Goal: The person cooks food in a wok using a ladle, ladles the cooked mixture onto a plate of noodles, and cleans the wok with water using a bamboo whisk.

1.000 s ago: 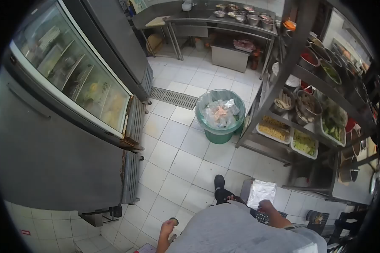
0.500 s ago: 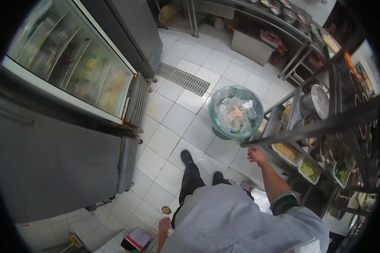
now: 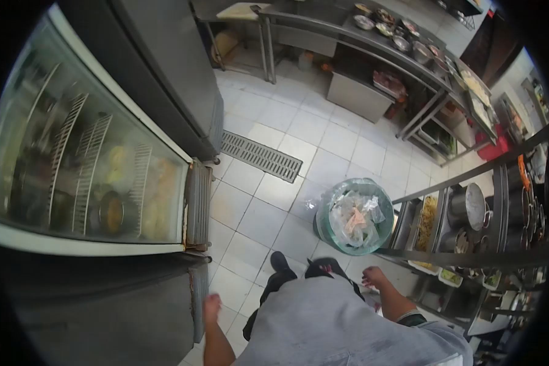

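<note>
My left hand [image 3: 212, 309] hangs beside the grey apron, over the tiles next to the lower corner of the fridge. Its fingers look loose and hold nothing I can see, though they are slightly blurred. On the other side, my right hand [image 3: 373, 277] is held out with loosely bent fingers, apart and with nothing visible in them. Just beyond it stands a green bin [image 3: 374, 245] lined with a clear bag. Crumpled plastic bags [image 3: 355, 218] and a pinkish scrap fill the bin. The right hand does not touch it.
A glass-door fridge [image 3: 104, 244] with wire shelves stands at left. Metal shelving [image 3: 463, 258] with pots and food trays runs along the right. A floor drain grate [image 3: 261, 156] lies ahead. At the back, a steel table [image 3: 348, 30] carries several bowls.
My view has shifted forward, and the bin now sits nearer my body. My left hand has come up and forward. The right hand stays out at my side, now just below the bin.
</note>
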Available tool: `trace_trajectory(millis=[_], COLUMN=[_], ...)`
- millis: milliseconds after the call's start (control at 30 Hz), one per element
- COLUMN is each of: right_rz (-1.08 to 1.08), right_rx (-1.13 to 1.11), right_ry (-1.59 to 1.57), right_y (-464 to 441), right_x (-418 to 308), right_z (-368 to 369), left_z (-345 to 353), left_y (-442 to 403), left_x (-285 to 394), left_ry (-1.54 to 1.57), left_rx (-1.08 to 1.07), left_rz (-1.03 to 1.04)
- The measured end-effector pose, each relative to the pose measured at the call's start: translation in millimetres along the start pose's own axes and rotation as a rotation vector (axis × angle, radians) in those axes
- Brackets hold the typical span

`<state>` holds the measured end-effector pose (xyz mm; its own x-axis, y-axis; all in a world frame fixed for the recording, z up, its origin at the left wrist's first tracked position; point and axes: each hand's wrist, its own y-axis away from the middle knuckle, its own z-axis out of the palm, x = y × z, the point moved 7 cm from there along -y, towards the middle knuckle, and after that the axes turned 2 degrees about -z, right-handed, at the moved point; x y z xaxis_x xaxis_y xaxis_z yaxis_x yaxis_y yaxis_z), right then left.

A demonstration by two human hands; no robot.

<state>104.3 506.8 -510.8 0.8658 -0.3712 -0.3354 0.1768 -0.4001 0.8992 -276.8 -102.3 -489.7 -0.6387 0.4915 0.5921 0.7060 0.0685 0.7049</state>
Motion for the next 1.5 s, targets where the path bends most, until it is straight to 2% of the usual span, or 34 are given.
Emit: trace_trajectory(millis=[67, 100, 133, 267, 367, 433, 500, 533, 600, 700, 733, 867, 967, 1033, 1100, 1233, 1300, 1433, 1500], right_rz=[-0.038, -0.059, -0.065, -0.046, 0.057, 0.149, 0.095, 0.062, -0.012, -0.085, -0.077, -0.243, -0.362, -0.363, -0.329, -0.13, 0.124, 0.194, 0.199], right_rx=[0.04, 0.06, 0.042, 0.081, 0.062, 0.038, -0.06, -0.107, -0.133, -0.173, -0.111, 0.085, 0.159, 0.209, 0.244, 0.218, 0.306, 0.36, 0.349], right_ry=[-0.116, -0.173, -0.19, -0.311, -0.301, -0.256, -0.25, -0.241, -0.201, -0.154, -0.161, -0.089, -0.144, -0.13, -0.165, -0.252, -0.456, -0.64, -0.713], right_y=[14, 21, 17, 3, -7, -16, -31, -43, -68, -93, -98, -114, -112, -108, -104, -104, -100, -67, -68], right_x=[-30, -44, -54, -74, -72, -63, -58, -68, -120, -208, -252, -426, -514, -546, -558, -508, -444, -409, -382], right_z=[10, 14, 18, 25, 28, 25, 22, 15, -14, -53, -65, -118, -142, -145, -144, -127, -105, -50, -20], left_z=[-24, -25, -25, -1, 35, 57, 65, 68, 82, 119, 135, 196, 237, 254, 266, 291, 307, 361, 384], left_y=[-79, -81, -103, -148, -152, -135, -132, -126, -100, -49, -44, -63, -103, -134, -163, -218, -253, -277, -275], left_x=[70, 134, 169, 274, 309, 298, 247, 210, 157, 128, 127, 177, 245, 300, 360, 490, 565, 665, 717], left_ry=[0.079, -0.02, 0.003, -0.01, -0.386, -0.352, -0.374, -0.271, -0.101, 0.058, 0.137, 0.476, 0.679, 0.754, 0.78, 0.735, 0.62, 0.329, 0.061], left_rx=[-0.009, 0.047, 0.04, -0.039, 0.006, -0.094, -0.118, -0.194, -0.31, -0.342, -0.351, -0.397, -0.462, -0.5, -0.537, -0.616, -0.669, -0.831, -0.738], left_rz=[0.135, 0.112, 0.104, 0.192, 0.42, 0.366, 0.164, -0.001, -0.293, -0.447, -0.474, -0.525, -0.555, -0.566, -0.582, -0.607, -0.585, -0.613, -0.541])
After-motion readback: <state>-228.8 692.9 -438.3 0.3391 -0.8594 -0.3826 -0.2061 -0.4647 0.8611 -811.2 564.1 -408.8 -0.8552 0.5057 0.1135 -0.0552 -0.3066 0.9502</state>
